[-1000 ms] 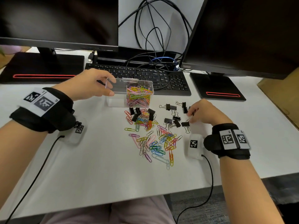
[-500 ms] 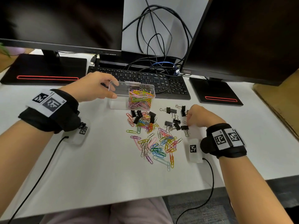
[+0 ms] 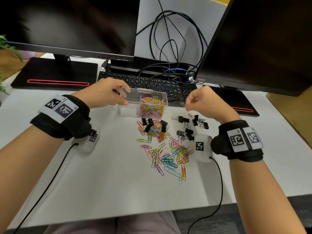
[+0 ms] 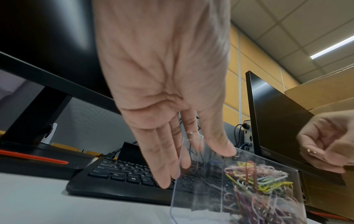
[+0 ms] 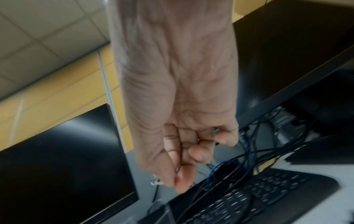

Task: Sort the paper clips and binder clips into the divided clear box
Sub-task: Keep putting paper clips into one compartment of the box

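The right hand's thumb and forefinger pinch a small wire clip, too blurred to name more closely, raised just right of the divided clear box. The left hand grips the box's left end, thumb on the near wall, fingers straight down its far side. The box's right compartment holds coloured paper clips. Nearer than the box, loose paper clips and black binder clips lie on the white desk.
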